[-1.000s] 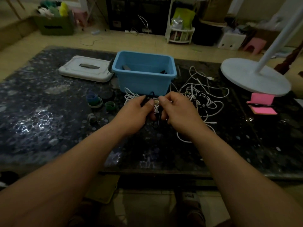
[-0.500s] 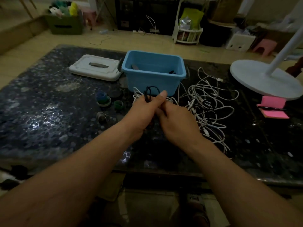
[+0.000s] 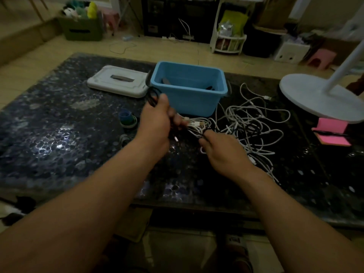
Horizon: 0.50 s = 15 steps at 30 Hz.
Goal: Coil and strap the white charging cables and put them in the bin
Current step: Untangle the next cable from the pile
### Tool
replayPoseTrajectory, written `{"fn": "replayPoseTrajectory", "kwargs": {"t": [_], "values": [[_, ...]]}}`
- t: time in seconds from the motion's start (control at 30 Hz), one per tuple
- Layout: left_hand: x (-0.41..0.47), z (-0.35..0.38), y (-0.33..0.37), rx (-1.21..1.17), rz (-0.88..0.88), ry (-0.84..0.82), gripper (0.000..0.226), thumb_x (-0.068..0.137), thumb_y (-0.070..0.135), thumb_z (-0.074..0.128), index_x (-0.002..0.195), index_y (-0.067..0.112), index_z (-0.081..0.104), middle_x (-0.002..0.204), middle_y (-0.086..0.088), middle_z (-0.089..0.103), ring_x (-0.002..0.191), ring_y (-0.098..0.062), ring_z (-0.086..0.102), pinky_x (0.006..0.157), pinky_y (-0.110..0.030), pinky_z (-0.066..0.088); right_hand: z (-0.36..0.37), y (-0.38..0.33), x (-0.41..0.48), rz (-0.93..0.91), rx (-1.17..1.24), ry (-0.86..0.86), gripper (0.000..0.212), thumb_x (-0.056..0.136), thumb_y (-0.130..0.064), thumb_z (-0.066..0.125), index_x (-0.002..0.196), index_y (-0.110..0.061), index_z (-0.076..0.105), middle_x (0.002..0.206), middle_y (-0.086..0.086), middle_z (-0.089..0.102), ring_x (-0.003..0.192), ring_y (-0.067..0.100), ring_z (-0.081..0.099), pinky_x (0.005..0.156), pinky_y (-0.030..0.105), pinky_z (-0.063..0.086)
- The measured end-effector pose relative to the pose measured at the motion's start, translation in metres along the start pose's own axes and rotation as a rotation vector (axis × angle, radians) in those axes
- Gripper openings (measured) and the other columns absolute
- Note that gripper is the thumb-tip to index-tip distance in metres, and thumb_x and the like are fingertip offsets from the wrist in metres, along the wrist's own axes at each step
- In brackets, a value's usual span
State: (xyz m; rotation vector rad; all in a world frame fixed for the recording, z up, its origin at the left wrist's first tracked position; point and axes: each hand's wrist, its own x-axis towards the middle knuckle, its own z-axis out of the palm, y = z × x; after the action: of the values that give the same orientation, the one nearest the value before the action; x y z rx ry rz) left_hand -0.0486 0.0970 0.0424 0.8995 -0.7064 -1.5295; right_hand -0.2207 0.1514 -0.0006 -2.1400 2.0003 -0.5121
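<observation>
The fingers (image 3: 164, 103) of my left hand (image 3: 157, 123) are clamped round a gathered handful of white charging cables (image 3: 197, 123). Their plug ends poke out toward my right hand (image 3: 224, 150), and thin black straps (image 3: 152, 95) sprout above the thumb. My right fingers are curled under and seem to pinch a loop of one strap just where it crosses the white strands, though the contact itself is partly hidden.

I judge these cables light, limp and smooth-skinned. They will spring out of a coil unless I hold them at the crossing of the loops, and the rigid plugs are the only stiff parts, so they should not be bent hard. The straps look soft and floppy.

All this sits just in front of the rectangular blue plastic bin (image 3: 189, 99), whose walls look smooth and slightly tapered. To the bin's right the rest of the white cables (image 3: 254, 123) lie in a loose tangle on the dark, glossy, speckled surface (image 3: 59, 138). To the bin's left lies a flat white plastic lid with a grey handle (image 3: 118, 81). Far right of it stands a round white base (image 3: 315, 97).
</observation>
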Motion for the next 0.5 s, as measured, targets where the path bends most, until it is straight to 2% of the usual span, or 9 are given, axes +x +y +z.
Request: {"fn": "replayPoseTrajectory", "kwargs": {"t": [0.07,0.13,0.2,0.23,0.3,0.33,0.37,0.4,0.5], "values": [[0.009,-0.009,0.019,0.000,0.014,0.057,0.026,0.113,0.029,0.042,0.091,0.019,0.050,0.060,0.005,0.032,0.047,-0.009,0.029,0.040,-0.025,0.031,-0.003,0.022,0.007,0.046,-0.045,0.045,0.023,0.106,-0.036,0.054,0.089,-0.020,0.058,0.090,0.008,0.072,0.090,0.035,0.066,0.073,0.038,0.035],[0.013,-0.017,0.030,0.072,0.024,0.084,0.029,0.112,0.032,0.045,0.086,0.020,0.050,0.057,0.007,0.033,0.046,-0.007,0.027,0.040,-0.025,0.024,-0.009,0.040,0.013,0.075,-0.126,0.111,0.030,0.104,-0.039,0.056,0.081,-0.020,0.055,0.083,0.010,0.071,0.085,0.038,0.066,0.074,0.041,0.040],[0.010,-0.020,0.029,0.318,0.074,0.053,0.023,0.108,0.034,0.052,0.100,0.015,0.062,0.057,0.003,0.052,0.049,-0.010,0.047,0.042,-0.032,0.036,-0.013,0.049,0.014,0.095,-0.173,0.130,0.034,0.105,-0.040,0.055,0.079,-0.017,0.057,0.081,0.009,0.070,0.083,0.039,0.066,0.075,0.043,0.042],[0.007,-0.019,0.025,0.473,0.099,0.016,0.025,0.106,0.035,0.056,0.114,0.013,0.065,0.070,-0.009,0.069,0.063,-0.019,0.067,0.050,-0.046,0.048,-0.014,0.048,0.014,0.090,-0.176,0.134,0.034,0.106,-0.038,0.054,0.080,-0.016,0.059,0.082,0.009,0.071,0.083,0.038,0.066,0.075,0.043,0.042],[0.000,-0.015,0.012,0.691,0.108,-0.085,0.026,0.105,0.036,0.058,0.114,0.013,0.066,0.105,-0.022,0.071,0.100,-0.034,0.072,0.073,-0.063,0.053,-0.016,0.039,0.015,0.046,-0.166,0.171,0.030,0.106,-0.033,0.054,0.083,-0.017,0.063,0.084,0.008,0.072,0.085,0.036,0.066,0.078,0.043,0.041],[-0.003,-0.014,0.005,0.753,0.086,-0.129,0.024,0.105,0.038,0.058,0.099,0.017,0.065,0.120,-0.007,0.058,0.092,-0.029,0.074,0.068,-0.057,0.052,-0.017,0.033,0.016,0.009,-0.152,0.200,0.028,0.105,-0.030,0.054,0.082,-0.017,0.063,0.085,0.008,0.073,0.084,0.036,0.066,0.079,0.043,0.041],[-0.005,-0.013,0.000,0.824,0.074,-0.162,0.029,0.106,0.040,0.056,0.086,0.019,0.063,0.070,0.012,0.058,0.074,-0.022,0.071,0.061,-0.047,0.050,-0.019,0.026,0.015,-0.021,-0.135,0.224,0.027,0.105,-0.028,0.055,0.080,-0.018,0.061,0.083,0.008,0.072,0.083,0.036,0.066,0.079,0.043,0.042],[-0.004,-0.013,-0.004,0.907,0.081,-0.187,0.036,0.106,0.042,0.054,0.079,0.020,0.061,0.071,-0.007,0.069,0.062,-0.016,0.063,0.060,-0.039,0.047,-0.020,0.021,0.015,-0.046,-0.123,0.232,0.027,0.105,-0.026,0.055,0.079,-0.020,0.059,0.082,0.008,0.071,0.081,0.036,0.065,0.079,0.044,0.042],[-0.011,-0.005,-0.013,0.979,0.083,-0.299,0.043,0.109,0.044,0.049,0.083,0.014,0.067,0.079,-0.003,0.076,0.051,-0.006,0.055,0.059,-0.030,0.046,-0.018,0.015,0.014,-0.059,-0.181,0.167,0.025,0.106,-0.029,0.050,0.081,-0.026,0.052,0.087,0.009,0.066,0.085,0.036,0.062,0.078,0.046,0.042]]}}
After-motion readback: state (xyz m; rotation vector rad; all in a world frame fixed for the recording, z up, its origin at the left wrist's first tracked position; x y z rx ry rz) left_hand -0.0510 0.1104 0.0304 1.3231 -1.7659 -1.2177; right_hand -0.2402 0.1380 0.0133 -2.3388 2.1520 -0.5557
